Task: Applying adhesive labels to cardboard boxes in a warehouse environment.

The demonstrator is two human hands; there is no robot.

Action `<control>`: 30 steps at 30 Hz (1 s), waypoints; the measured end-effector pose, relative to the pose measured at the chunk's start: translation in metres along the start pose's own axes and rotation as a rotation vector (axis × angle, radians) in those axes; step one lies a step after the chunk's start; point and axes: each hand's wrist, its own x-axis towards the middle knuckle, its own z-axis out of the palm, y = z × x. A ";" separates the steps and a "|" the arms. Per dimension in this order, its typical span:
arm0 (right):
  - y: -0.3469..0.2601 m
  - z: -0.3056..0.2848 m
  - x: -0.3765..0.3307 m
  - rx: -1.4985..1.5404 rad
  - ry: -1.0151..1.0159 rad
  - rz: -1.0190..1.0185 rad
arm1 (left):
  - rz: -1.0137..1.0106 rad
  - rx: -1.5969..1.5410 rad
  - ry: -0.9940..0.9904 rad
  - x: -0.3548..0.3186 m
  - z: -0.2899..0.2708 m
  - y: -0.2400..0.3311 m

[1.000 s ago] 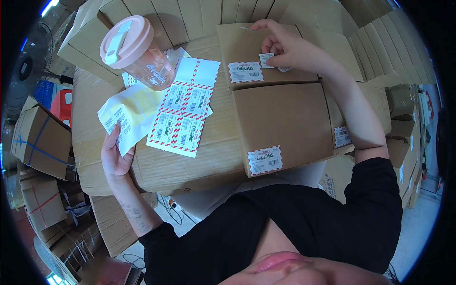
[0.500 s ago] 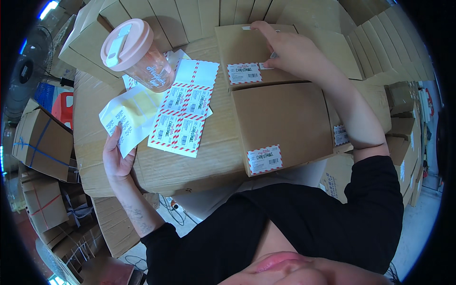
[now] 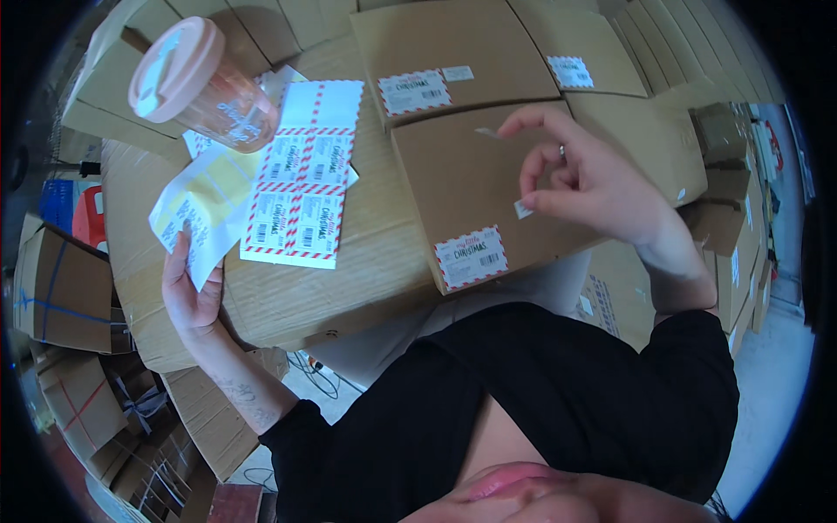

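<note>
My left hand [image 3: 192, 292] pinches the near corner of a white sheet with pale yellow stickers [image 3: 202, 200]. Above the near cardboard box [image 3: 440, 166] is my right hand [image 3: 593, 179], fingers curled, one small white sticker [image 3: 523, 209] clinging to the thumb and another white scrap [image 3: 488, 132] at the index fingertip. That box bears a red-and-white bordered label [image 3: 471, 259] at its near left corner. On the far box [image 3: 471, 44], a similar label [image 3: 414, 92] has a small white sticker [image 3: 458, 74] beside it. A sheet of bordered labels [image 3: 292, 231] lies right of the yellow stickers.
A clear tumbler with a pink lid [image 3: 235, 113] stands behind the sheets. Another labelled box [image 3: 602, 52] lies at the far right. Upright cartons line the back of the cardboard-topped table [image 3: 375, 235]. Tied boxes [image 3: 70, 283] are stacked at the left.
My right hand has come off the far box toward me and now hovers over the near box, uncovering the small sticker beside the far label. My left hand keeps its pinch. The whole view has shifted.
</note>
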 end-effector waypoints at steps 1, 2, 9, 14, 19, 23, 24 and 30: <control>-0.002 0.006 -0.004 -0.025 0.005 0.031 | 0.010 -0.002 0.004 0.001 0.000 0.001; -0.002 0.012 -0.009 -0.050 0.009 0.060 | 0.021 -0.004 0.009 0.002 -0.002 0.002; 0.016 0.034 -0.017 -0.035 0.142 0.044 | -0.030 -0.014 -0.040 0.002 -0.008 0.005; 0.026 0.043 -0.020 -0.054 0.189 0.034 | -0.024 -0.022 -0.020 0.001 -0.006 0.005; 0.030 0.051 -0.023 -0.100 0.245 -0.005 | -0.027 -0.018 -0.027 0.000 -0.008 0.006; 0.036 0.061 -0.024 -0.275 0.339 -0.113 | -0.017 -0.018 -0.022 0.001 -0.010 0.006; 0.036 0.063 -0.024 -0.381 0.386 -0.162 | -0.014 -0.020 -0.023 0.001 -0.010 0.006; 0.045 0.069 -0.025 -0.644 0.457 -0.314 | -0.042 -0.033 -0.048 0.003 -0.013 0.008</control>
